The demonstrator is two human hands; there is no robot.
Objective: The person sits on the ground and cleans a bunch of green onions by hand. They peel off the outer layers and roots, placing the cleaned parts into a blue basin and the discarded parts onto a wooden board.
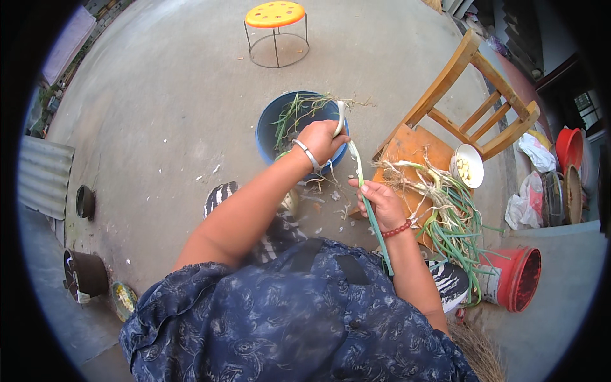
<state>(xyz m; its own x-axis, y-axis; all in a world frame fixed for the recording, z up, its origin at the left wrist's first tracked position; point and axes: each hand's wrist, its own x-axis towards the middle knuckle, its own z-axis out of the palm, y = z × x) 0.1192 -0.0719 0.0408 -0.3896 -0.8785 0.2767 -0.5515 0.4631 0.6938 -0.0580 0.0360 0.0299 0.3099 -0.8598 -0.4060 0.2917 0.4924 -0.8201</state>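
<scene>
A single green onion [356,162] spans both hands over the side of a blue plastic tub [261,126]. My left hand [322,141] grips its white part, with the bulb end bent upward above the fingers. Lower down, my right hand [382,205] pinches the green stalk between thumb and fingers, and the leaf trails toward my lap. Leafy trimmings and roots [289,119] lie in the tub, some hanging over its rim. To the right, a pile of green onions [437,191] with dry roots rests on a wooden chair [413,138], its leaves drooping off the seat.
A white bowl [478,162] of what look like peeled garlic cloves sits on the chair. Beside it are a tipped red bucket [513,277] and a twig broom [477,348]. An orange-topped stool [274,14] stands ahead. Dark pots [88,272] are at left.
</scene>
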